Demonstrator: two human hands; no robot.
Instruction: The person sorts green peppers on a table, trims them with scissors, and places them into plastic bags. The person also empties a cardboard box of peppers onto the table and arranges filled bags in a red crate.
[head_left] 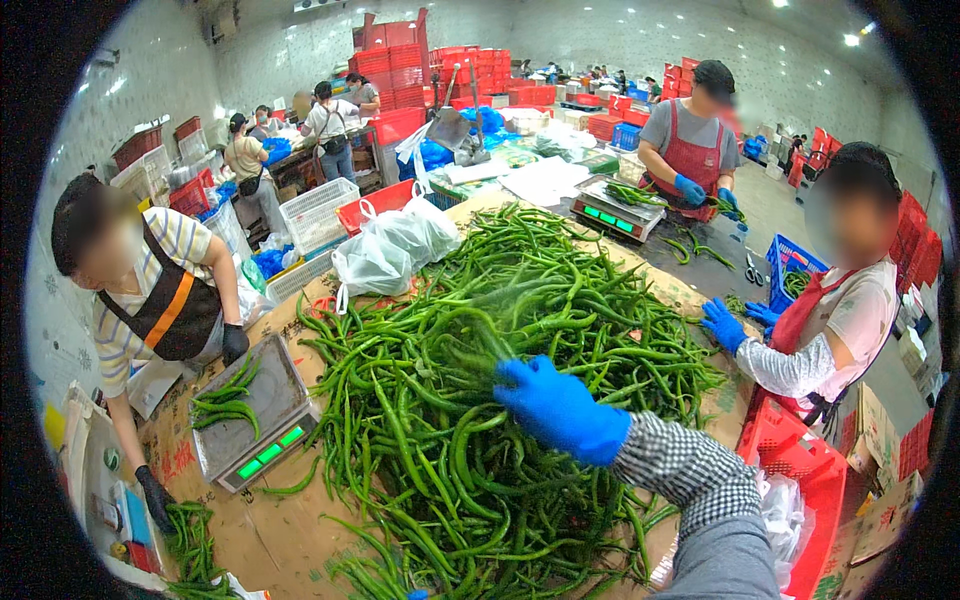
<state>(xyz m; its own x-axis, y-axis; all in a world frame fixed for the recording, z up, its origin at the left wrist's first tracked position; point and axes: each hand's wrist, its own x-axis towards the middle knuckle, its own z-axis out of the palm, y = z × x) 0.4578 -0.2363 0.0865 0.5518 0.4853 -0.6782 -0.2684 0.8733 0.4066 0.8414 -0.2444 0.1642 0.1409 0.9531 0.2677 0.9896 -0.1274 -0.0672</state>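
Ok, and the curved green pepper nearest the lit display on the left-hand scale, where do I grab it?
Probably around the middle of that curved pepper, from above on the display side. It lies lengthwise on the scale plate, which is bare on that side, while the other peppers lie close on its far side.

Pale walls (640, 30), grey floor (780, 212), bright lights (851, 40).

Cardboard-covered table (260, 535) | green peppers (450, 420), heaped | scale (275, 410) | white bags (390, 255)
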